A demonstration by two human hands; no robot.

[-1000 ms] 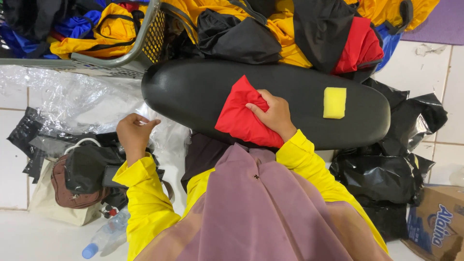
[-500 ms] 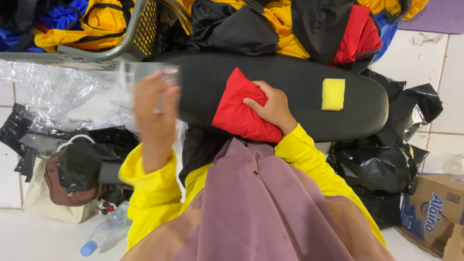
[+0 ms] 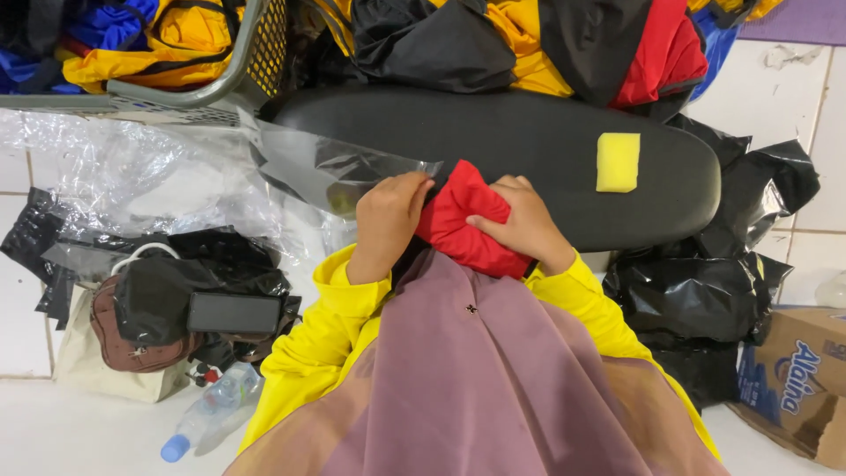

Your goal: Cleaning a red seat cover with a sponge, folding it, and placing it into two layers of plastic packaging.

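Left hand (image 3: 386, 216) grips the edge of a clear plastic bag (image 3: 339, 167), fingers closed on it. Right hand (image 3: 522, 220) presses a folded red cloth (image 3: 458, 229), fingers curled over it, at the near edge of the black board (image 3: 529, 132). Yellow sponge (image 3: 617, 162) lies toward the board's right end.

Your hands meet a red folded cloth (image 3: 463, 225), clear plastic bag (image 3: 352, 167), black board (image 3: 529, 150), yellow sponge (image 3: 617, 162).
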